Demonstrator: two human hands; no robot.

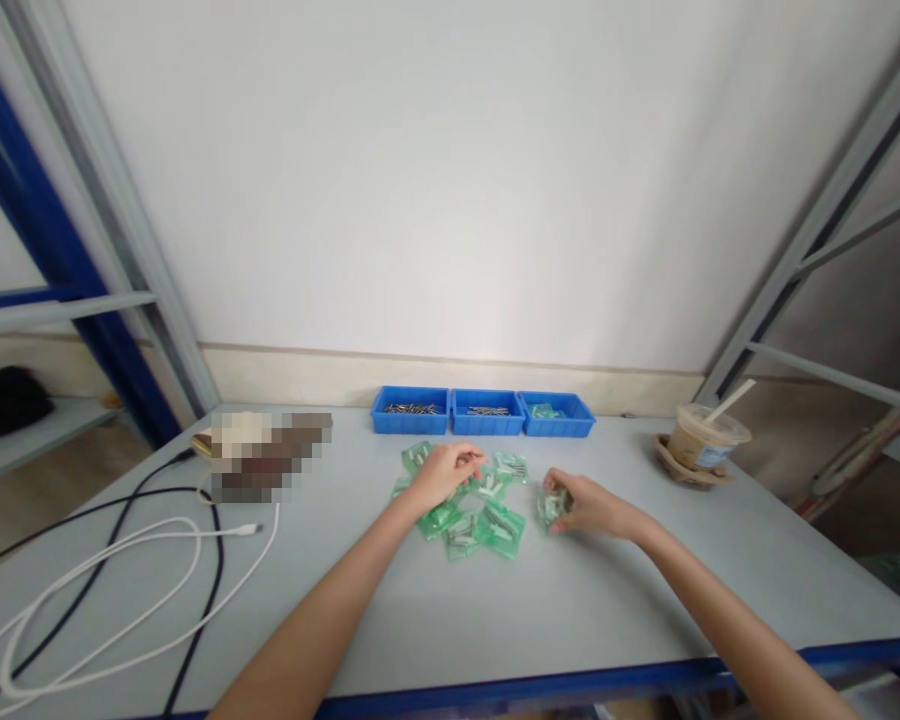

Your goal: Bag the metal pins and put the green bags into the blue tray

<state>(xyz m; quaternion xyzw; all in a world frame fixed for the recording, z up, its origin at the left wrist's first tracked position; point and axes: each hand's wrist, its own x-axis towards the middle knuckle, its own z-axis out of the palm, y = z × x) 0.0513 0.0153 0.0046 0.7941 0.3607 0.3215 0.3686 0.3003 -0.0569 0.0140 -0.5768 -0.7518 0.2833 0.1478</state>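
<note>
Nearest me, my right hand (pixel 581 503) was closed on one small green packet (pixel 551 505), held just right of the packet pile (pixel 469 500) on the tabletop (pixel 570 610). My left hand (pixel 446 470) rested on that pile, fingers curled narrow, pinching at another packet. I judged a light grip at the edges best, lifting only one. Beyond the pile sat three blue bins (pixel 484 412); far right of it, a lidded cup (pixel 706 440).
</note>
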